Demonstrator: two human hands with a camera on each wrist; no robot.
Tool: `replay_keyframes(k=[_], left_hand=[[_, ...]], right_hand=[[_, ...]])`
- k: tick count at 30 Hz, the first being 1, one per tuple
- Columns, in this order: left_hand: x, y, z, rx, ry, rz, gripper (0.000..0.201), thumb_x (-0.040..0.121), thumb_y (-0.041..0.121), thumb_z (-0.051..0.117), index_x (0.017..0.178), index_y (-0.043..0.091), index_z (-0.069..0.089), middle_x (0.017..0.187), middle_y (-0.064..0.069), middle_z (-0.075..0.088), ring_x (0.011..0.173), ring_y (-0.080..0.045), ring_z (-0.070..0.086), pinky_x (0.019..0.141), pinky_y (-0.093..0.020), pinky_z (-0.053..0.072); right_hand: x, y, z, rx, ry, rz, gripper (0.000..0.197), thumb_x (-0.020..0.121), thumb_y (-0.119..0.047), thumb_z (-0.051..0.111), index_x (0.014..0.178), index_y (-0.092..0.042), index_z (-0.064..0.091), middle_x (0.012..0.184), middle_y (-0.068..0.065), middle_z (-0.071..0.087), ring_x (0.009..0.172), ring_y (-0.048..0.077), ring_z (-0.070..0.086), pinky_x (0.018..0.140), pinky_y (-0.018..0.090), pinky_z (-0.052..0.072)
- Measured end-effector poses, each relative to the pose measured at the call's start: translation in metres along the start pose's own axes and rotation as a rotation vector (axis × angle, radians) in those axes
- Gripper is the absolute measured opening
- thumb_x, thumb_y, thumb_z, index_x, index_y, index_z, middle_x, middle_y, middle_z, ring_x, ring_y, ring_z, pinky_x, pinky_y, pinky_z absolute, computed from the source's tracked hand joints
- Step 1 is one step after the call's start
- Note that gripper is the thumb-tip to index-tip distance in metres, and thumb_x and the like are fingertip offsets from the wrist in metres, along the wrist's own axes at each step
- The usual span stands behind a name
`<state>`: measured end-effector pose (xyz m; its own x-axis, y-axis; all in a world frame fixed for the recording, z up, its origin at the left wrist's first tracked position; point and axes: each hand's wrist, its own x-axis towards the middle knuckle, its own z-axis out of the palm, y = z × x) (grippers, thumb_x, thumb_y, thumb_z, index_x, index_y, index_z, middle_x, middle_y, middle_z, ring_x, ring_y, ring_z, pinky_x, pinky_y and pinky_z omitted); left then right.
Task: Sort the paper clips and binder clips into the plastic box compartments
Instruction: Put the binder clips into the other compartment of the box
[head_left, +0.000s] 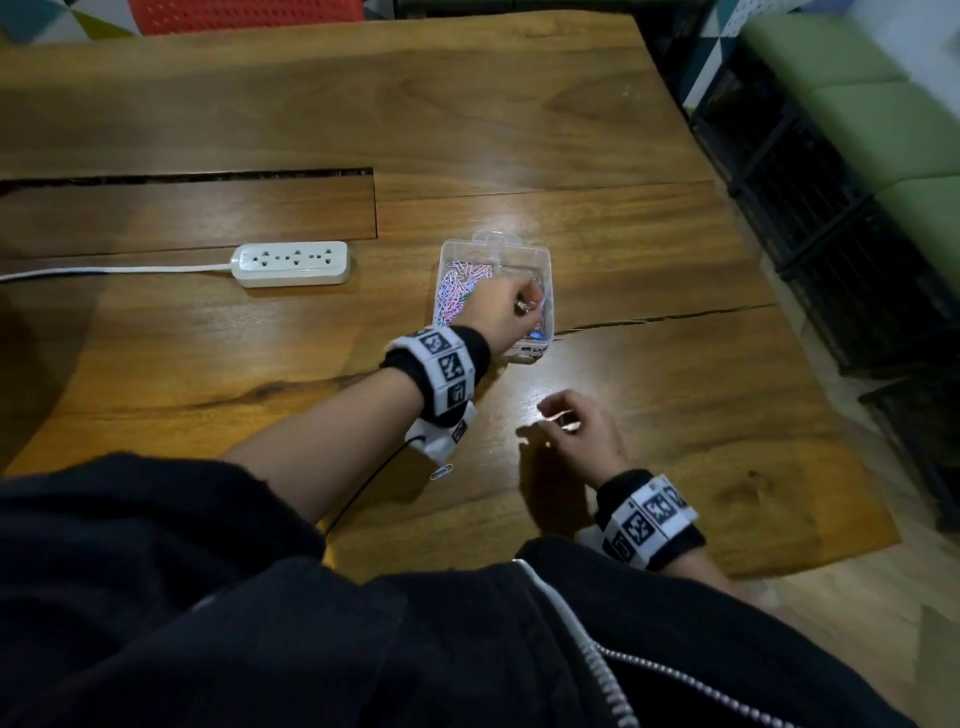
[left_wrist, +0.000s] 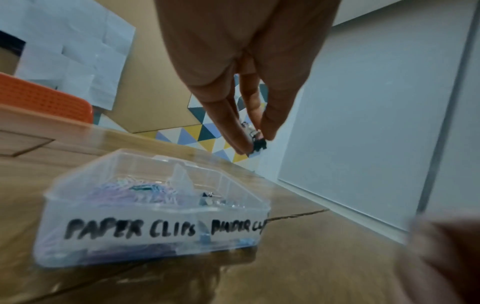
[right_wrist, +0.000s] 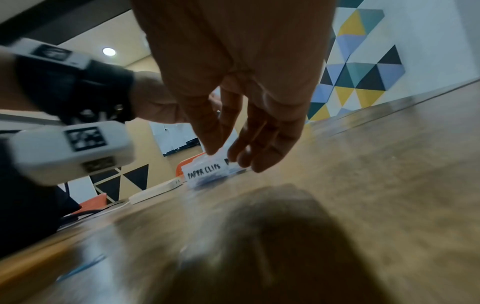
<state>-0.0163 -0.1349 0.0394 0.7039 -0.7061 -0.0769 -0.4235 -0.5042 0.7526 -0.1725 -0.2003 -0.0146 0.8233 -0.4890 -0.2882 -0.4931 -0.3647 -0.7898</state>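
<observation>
A clear plastic box (head_left: 448, 260) sits mid-table, its front wall labelled PAPER CLIPS and BINDER CLIPS (left_wrist: 155, 228). Pastel paper clips (head_left: 457, 293) fill its left compartment, and several binder clips (left_wrist: 211, 199) lie in the right one. My left hand (head_left: 519, 304) hovers over the right compartment and pinches a small black binder clip (left_wrist: 259, 145) between thumb and fingertips. My right hand (head_left: 574, 431) hangs just above the table in front of the box (right_wrist: 205, 170), fingers loosely curled and holding nothing. One loose paper clip (head_left: 441, 472) lies on the table under my left forearm.
A white power strip (head_left: 291, 263) with its cord lies left of the box. The wooden table (head_left: 675, 405) has a crack running right from the box and ends at the right, beside black crates (head_left: 831, 249). An orange chair (head_left: 244, 13) stands behind the far edge.
</observation>
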Motion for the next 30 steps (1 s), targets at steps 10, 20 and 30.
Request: replay_keyframes(k=[10,20,30], left_hand=[[-0.083,-0.043,0.001,0.609,-0.540,-0.039,0.003,0.085,0.017,0.054,0.085,0.019,0.052,0.088,-0.002,0.052,0.083,-0.021,0.053,0.066,-0.028,0.041],[-0.141,-0.083,0.023,0.641,-0.476,-0.102,0.028,0.097,0.023,0.037,0.115,0.005,0.047,0.119,-0.012,0.048,0.111,-0.028,0.046,0.089,-0.038,0.045],[-0.067,-0.057,0.000,0.390,-0.259,-0.177,0.023,0.097,0.020,0.036,0.101,0.003,0.052,0.105,-0.015,0.059,0.098,-0.032,0.056,0.075,-0.032,0.044]], right_hand=[[-0.025,0.025,0.012,-0.034,-0.086,0.047,0.012,0.083,-0.007,0.059,0.081,-0.019,0.061,0.094,0.002,0.066,0.090,0.013,0.059,0.078,0.020,0.047],[-0.026,-0.002,0.035,-0.246,-0.218,-0.127,0.012,0.085,-0.011,0.056,0.094,-0.008,0.063,0.098,0.006,0.060,0.087,0.012,0.049,0.076,0.019,0.036],[-0.016,-0.029,0.034,-0.271,-0.215,-0.237,0.013,0.085,-0.010,0.055,0.096,-0.007,0.062,0.099,0.009,0.061,0.085,0.011,0.048,0.078,0.022,0.039]])
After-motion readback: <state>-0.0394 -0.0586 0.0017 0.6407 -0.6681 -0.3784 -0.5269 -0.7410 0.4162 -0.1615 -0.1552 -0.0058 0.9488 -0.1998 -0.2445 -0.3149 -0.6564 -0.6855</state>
